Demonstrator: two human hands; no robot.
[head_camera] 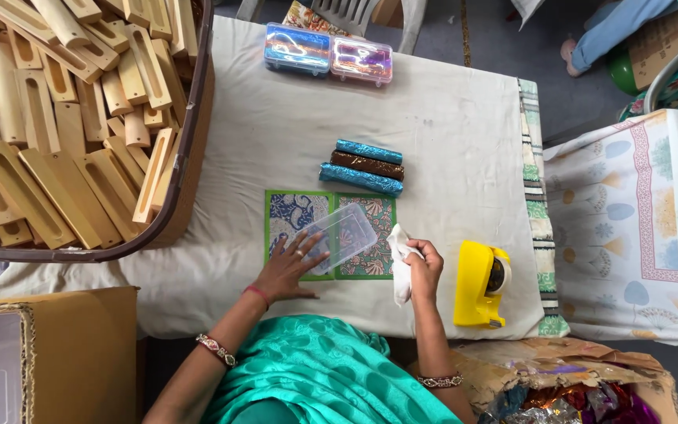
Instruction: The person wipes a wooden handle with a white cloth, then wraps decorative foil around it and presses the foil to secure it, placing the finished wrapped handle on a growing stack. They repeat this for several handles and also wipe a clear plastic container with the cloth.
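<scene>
**A:** Left hand [288, 269] was down flat, fingers spread over the clear plastic lid [337, 237], not closed around it, more pinning it in place, I'd say.

**B:** And the right hand [425, 271]?

**A:** Its grip was closed tight on a white cloth [399, 263], bunched in the fist just beside the lid's right edge. Held that close, it looked ready for wiping, though that's my read.

**B:** Where did the lid sit?

**A:** Tilted across two patterned cards [331, 233] with green borders, lying side by side on the cloth-covered tabletop [449, 126], right in front of the person.

**B:** Beyond that?

**A:** Three wrapped rolls [362, 167], blue, brown, blue, lay touching each other just past the cards. Farther back, two small clear cases [328, 52] with shiny contents near the far edge. A yellow tape dispenser [478, 284] stood to the right of the cloth hand, near but apart.

**B:** Anything crowding the hands?

**A:** Not much. A big tub of slotted wooden pieces [64, 118] overlapped the tabletop's left corner, well clear of the left hand. Cardboard boxes [80, 345] sat low at either side.
</scene>
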